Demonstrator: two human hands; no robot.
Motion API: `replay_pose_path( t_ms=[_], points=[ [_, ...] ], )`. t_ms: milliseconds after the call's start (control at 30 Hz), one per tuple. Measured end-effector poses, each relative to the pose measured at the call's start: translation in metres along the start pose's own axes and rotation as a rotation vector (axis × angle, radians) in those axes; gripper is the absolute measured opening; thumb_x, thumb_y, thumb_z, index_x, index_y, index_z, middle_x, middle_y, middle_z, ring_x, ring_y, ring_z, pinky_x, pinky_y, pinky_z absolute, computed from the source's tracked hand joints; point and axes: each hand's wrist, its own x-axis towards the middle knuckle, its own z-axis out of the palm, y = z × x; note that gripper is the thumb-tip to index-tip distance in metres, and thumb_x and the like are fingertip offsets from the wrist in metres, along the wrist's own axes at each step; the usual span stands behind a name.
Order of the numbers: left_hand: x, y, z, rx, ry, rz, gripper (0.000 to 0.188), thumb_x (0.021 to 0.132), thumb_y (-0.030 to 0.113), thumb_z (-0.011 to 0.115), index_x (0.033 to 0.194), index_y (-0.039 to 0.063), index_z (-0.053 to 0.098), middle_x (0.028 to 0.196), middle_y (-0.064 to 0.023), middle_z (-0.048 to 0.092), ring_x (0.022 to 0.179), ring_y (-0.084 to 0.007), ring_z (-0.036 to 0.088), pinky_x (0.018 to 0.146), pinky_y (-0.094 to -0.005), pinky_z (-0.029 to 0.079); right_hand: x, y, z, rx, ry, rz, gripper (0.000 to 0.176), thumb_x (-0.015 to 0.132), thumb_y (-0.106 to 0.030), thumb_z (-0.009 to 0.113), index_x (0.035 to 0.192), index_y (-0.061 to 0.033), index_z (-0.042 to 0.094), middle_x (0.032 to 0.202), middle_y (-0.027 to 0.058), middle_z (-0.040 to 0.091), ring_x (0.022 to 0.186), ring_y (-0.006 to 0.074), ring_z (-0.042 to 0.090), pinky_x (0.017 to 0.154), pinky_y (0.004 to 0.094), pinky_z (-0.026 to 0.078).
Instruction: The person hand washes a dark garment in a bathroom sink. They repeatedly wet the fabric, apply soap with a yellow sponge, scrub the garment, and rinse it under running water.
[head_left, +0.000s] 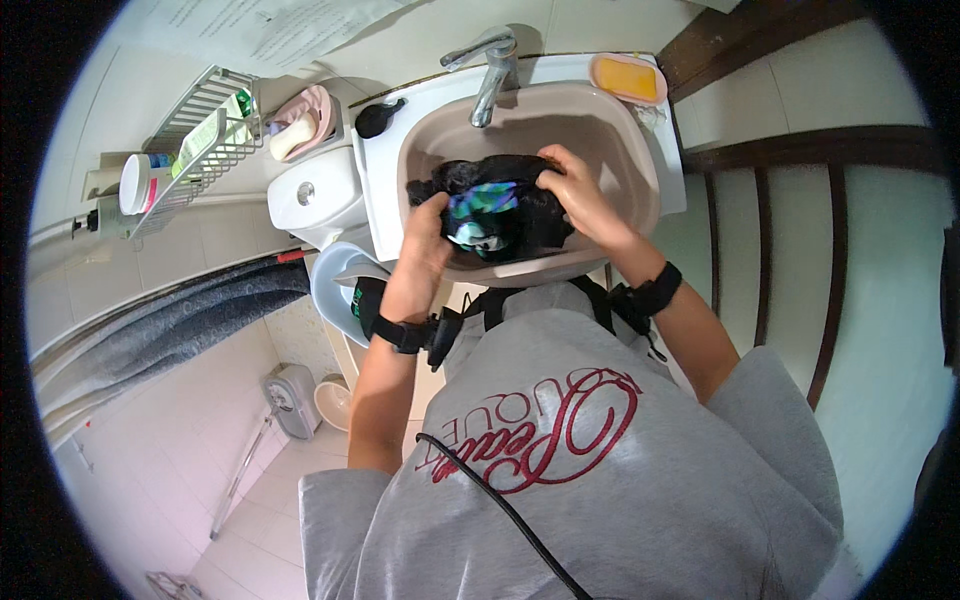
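A wet-looking black garment (536, 217) with a blue, green and purple print lies bunched up in the beige washbasin (626, 169). My left hand (431, 232) grips its left side, the thumb on top near the print. On the upper right, my right hand (574, 184) pinches the dark cloth between thumb and fingers. Folds hide most of the fingertips. Behind the garment, a chrome mixer tap (491, 82) reaches over the basin; I see no water running from it.
An orange soap bar (628, 79) rests in a pink dish at the basin's back right. A black hairbrush-like object (377, 118) lies at the back left. Left of the basin are a toilet cistern (319, 191), a light-blue bucket (330, 289) holding dark cloth, and a wire rack (217, 139) with bottles.
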Motion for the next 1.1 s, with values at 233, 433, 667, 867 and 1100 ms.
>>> replay_pose_path(
  t_ms=[233,433,667,867,1100],
  points=[
    [0.005,-0.043,0.014,0.118,-0.187,0.035,0.036,0.093,0.033,0.038,0.108,0.002,0.050,0.097,-0.0086,0.057,0.089,-0.0184,0.056,0.079,-0.0317,0.047,-0.024,0.016,0.063,-0.627,-0.113,-0.329,0.020,0.081,-0.020,0.057,0.091,-0.0031,0.056,0.077,0.0189,0.059,0.073,0.0346,0.058,0.065,0.0357,0.045],
    [0.011,-0.035,0.014,0.333,-0.065,-0.038,0.031,0.093,0.023,0.039,0.111,0.000,0.049,0.102,-0.0108,0.056,0.091,-0.0187,0.055,0.079,-0.0298,0.047,-0.020,0.021,0.085,-0.755,0.181,-0.207,0.027,0.082,-0.026,0.049,0.087,0.0007,0.047,0.079,0.0222,0.055,0.075,0.0395,0.055,0.066,0.0461,0.044],
    [0.012,-0.040,0.012,0.316,-0.065,-0.138,0.042,0.088,0.032,0.048,0.113,-0.002,0.049,0.109,-0.0124,0.054,0.093,-0.0203,0.052,0.078,-0.0331,0.042,0.003,0.032,0.075,-0.684,0.358,-0.066,0.034,0.084,-0.030,0.046,0.083,0.0022,0.058,0.076,0.0249,0.059,0.073,0.0405,0.058,0.067,0.0456,0.045],
    [0.012,-0.037,0.021,0.241,-0.224,-0.161,0.028,0.091,0.023,0.044,0.104,0.000,0.053,0.097,-0.0098,0.057,0.080,-0.0199,0.057,0.068,-0.0331,0.047,0.007,0.032,0.069,-0.627,0.390,-0.290,0.035,0.084,-0.031,0.048,0.081,0.0018,0.061,0.077,0.0223,0.060,0.073,0.0386,0.059,0.067,0.0444,0.046],
    [0.001,-0.017,0.018,0.386,-0.174,0.179,0.020,0.084,0.005,0.050,0.098,-0.008,0.053,0.087,-0.0099,0.060,0.071,-0.0166,0.060,0.061,-0.0276,0.049,0.013,0.027,0.006,-0.164,-0.225,0.151,0.052,0.073,-0.037,0.066,0.104,0.0040,0.056,0.096,0.0114,0.062,0.084,0.0201,0.057,0.078,0.0285,0.043]
  ],
)
